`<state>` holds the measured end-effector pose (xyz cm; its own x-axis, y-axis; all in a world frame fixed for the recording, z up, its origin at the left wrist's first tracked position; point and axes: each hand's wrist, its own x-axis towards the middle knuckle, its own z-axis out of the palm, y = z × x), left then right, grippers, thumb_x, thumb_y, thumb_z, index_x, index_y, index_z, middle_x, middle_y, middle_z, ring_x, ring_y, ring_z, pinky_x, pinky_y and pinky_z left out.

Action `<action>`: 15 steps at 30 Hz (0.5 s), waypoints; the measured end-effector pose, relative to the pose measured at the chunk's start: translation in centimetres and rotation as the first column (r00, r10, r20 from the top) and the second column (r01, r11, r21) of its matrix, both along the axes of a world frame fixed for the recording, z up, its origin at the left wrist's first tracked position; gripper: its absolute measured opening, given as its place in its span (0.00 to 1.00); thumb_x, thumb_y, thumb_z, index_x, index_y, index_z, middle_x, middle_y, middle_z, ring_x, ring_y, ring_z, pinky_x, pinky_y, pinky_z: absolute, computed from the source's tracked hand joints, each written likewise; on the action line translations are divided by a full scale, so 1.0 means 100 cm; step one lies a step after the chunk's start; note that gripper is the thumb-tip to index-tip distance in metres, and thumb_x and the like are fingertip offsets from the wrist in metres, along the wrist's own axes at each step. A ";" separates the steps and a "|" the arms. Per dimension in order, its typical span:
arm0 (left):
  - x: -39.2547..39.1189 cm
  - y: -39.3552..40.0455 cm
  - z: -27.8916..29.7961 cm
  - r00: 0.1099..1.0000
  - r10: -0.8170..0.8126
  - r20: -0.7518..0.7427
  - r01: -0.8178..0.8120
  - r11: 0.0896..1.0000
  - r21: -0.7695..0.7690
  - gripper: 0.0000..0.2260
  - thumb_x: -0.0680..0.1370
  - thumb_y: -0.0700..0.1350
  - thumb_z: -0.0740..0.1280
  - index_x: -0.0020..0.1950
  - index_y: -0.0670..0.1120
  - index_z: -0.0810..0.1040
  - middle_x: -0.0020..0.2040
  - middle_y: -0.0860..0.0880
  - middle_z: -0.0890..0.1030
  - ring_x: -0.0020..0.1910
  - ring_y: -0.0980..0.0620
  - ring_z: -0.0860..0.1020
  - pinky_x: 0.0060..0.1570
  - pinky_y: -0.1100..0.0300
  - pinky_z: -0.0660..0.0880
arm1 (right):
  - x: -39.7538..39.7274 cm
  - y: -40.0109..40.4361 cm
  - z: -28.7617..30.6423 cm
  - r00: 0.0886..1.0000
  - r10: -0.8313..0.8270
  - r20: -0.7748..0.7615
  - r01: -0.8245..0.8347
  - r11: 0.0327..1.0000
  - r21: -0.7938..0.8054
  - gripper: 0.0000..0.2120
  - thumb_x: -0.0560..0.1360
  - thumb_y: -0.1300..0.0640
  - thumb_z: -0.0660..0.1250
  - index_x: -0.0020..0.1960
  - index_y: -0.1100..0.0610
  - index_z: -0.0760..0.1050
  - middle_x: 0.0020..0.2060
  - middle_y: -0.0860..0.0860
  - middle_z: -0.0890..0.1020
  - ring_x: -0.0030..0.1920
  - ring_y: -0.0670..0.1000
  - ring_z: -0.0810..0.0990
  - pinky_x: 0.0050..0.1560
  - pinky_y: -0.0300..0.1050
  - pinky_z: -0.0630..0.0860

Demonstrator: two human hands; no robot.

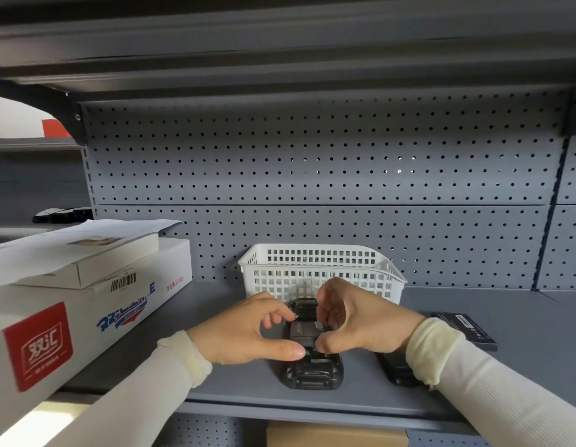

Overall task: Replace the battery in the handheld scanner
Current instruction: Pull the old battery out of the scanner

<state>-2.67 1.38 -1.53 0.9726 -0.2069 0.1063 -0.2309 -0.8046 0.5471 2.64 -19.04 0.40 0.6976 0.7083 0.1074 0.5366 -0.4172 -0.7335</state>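
Both hands' grips pinch at the battery (304, 330) inside the opened scanner (312, 372) near the shelf's (248, 385) front edge. Cover seems off; whether it's seated, I can't tell.

A white plastic basket (322, 269) stood against the grey pegboard (312, 162); white cartons (86, 295) lay stacked at left, a brown box (335, 435) on the shelf below.

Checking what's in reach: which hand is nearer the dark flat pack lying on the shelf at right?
Right. The right hand works at the scanner, beside the pack; the left hand is across the scanner.
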 end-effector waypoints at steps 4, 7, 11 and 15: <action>0.001 -0.004 -0.001 1.000 0.024 0.008 -0.024 1.000 0.019 0.30 0.56 0.71 0.64 0.54 0.60 0.72 0.50 0.57 0.71 0.48 0.59 0.71 0.52 0.65 0.70 | 0.000 0.000 0.000 0.999 0.012 0.041 -0.008 0.995 -0.098 0.28 0.59 0.51 0.75 0.56 0.53 0.68 0.46 0.48 0.74 0.44 0.46 0.73 0.50 0.45 0.76; 0.002 -0.005 0.001 0.999 0.031 0.024 -0.031 0.999 0.026 0.33 0.55 0.71 0.65 0.56 0.58 0.74 0.50 0.57 0.72 0.49 0.59 0.72 0.57 0.63 0.72 | 0.002 -0.004 0.001 0.998 0.016 0.057 -0.008 0.991 -0.134 0.28 0.61 0.49 0.76 0.57 0.53 0.70 0.44 0.47 0.73 0.42 0.45 0.72 0.48 0.41 0.73; 0.004 -0.004 0.005 1.000 0.005 0.021 -0.006 0.999 0.046 0.35 0.54 0.70 0.66 0.57 0.55 0.76 0.49 0.57 0.72 0.49 0.59 0.72 0.54 0.64 0.72 | 0.006 -0.011 0.004 0.997 -0.003 0.073 0.017 0.980 -0.197 0.28 0.60 0.45 0.75 0.57 0.50 0.73 0.43 0.46 0.73 0.43 0.45 0.72 0.51 0.42 0.72; 0.006 -0.001 0.008 0.999 -0.037 -0.015 0.037 0.999 -0.003 0.31 0.54 0.67 0.69 0.54 0.57 0.75 0.47 0.59 0.73 0.47 0.59 0.73 0.47 0.68 0.71 | 0.009 -0.018 0.005 0.999 0.019 0.040 -0.009 0.976 -0.220 0.27 0.60 0.45 0.75 0.57 0.50 0.74 0.43 0.46 0.73 0.42 0.45 0.72 0.50 0.40 0.70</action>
<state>-2.12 1.33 -0.70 0.9658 -0.2423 0.0925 -0.2522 -0.7940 0.5531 3.55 -20.79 0.90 0.6857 0.7275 -0.0226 0.5718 -0.5577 -0.6017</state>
